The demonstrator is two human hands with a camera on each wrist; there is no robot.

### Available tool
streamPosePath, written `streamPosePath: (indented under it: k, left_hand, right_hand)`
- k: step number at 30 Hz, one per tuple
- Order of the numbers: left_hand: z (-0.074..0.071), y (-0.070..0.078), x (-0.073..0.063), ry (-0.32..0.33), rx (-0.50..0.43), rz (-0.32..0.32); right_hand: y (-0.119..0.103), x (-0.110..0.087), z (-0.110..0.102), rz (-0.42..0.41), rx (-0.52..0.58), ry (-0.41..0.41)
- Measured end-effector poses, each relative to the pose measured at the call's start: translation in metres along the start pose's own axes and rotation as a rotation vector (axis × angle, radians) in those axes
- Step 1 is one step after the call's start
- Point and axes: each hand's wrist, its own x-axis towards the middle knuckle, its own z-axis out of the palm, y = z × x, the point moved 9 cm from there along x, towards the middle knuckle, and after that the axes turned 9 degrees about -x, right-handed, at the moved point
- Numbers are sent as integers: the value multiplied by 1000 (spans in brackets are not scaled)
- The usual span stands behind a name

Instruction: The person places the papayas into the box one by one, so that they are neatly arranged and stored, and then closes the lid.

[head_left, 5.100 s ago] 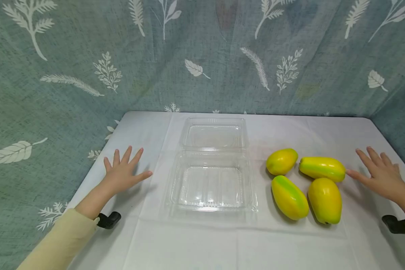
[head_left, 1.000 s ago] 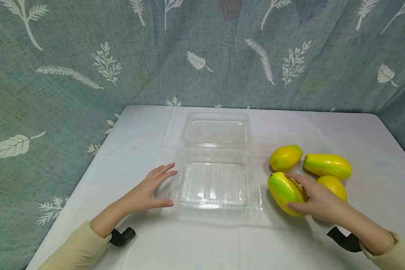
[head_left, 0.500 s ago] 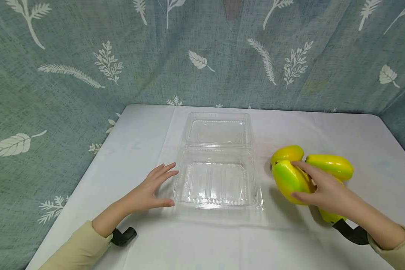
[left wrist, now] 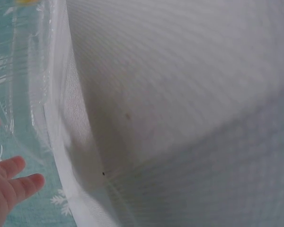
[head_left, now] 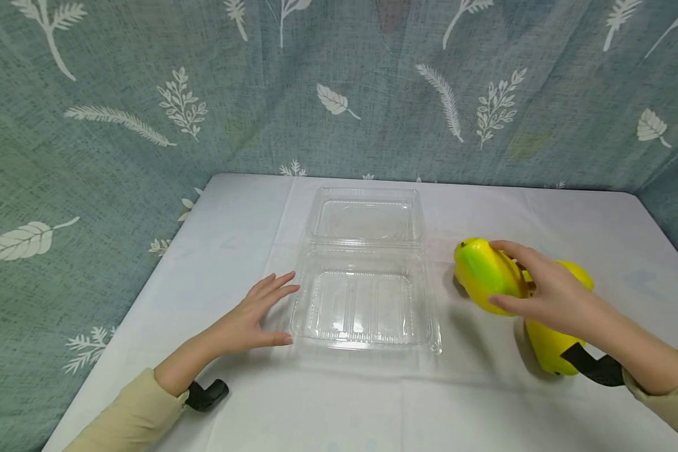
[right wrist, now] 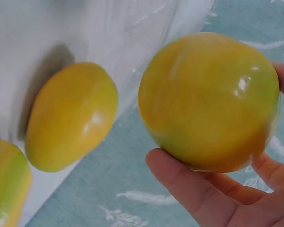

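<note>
A yellow-green mango is held off the table in my right hand, thumb on its near side and fingers on the far side. The right wrist view shows the held mango with fingertips curled against it. My left hand has its fingers spread at the left rim of a clear plastic clamshell box; whether they touch it I cannot tell. The box lies unfolded, its lid toward the back.
Another mango lies below my right wrist, and one is partly hidden behind that hand. A further one is almost wholly covered by the held mango. White cloth covers the table; a leaf-patterned curtain stands behind.
From beside the box, my right hand has lifted the near-left mango and carried it up and slightly back. Earlier both hands were spread apart; the left then came to the box and stays still.
</note>
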Motion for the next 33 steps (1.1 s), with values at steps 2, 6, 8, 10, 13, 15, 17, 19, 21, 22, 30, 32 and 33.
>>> streamPosePath:
  k: [2, 6, 8, 10, 13, 15, 17, 19, 21, 22, 30, 32, 33]
  left_hand:
    - [0, 0, 0, -1, -2, 0]
    - [0, 1, 0, -1, -2, 2]
    - [-1, 1, 0, -1, -1, 2]
    - [-1, 1, 0, -2, -2, 2]
    - [0, 0, 0, -4, -4, 1]
    - [0, -1, 0, -5, -5, 2]
    - [0, -2, 0, -5, -3, 2]
    - [0, -2, 0, -3, -2, 1]
    - [0, -2, 0, -3, -1, 0]
    - [0, -3, 0, -2, 0, -1]
    - [1, -1, 0, 4, 2, -14]
    - [1, -1, 0, 4, 6, -17]
    - [1, -1, 1, 4, 8, -18]
  right_hand:
    - [-2, 3, -3, 4, 22, -10]
    - [-7, 11, -8, -9, 51, -11]
    - [-11, 15, -11, -23, 59, 1]
    - [-15, 19, -13, -39, 66, 13]
    - [-23, 26, -16, -63, 82, 29]
    - [-28, 31, -17, -76, 95, 33]
    - [-33, 36, -18, -82, 106, 34]
    - [-38, 42, -20, -84, 121, 26]
    - [-42, 47, -21, -83, 137, 16]
    - [-45, 50, -21, -85, 144, 13]
    - [-60, 75, -20, -116, 176, 18]
    - [-64, 80, -18, -126, 192, -5]
    - [-66, 82, -17, -126, 202, -16]
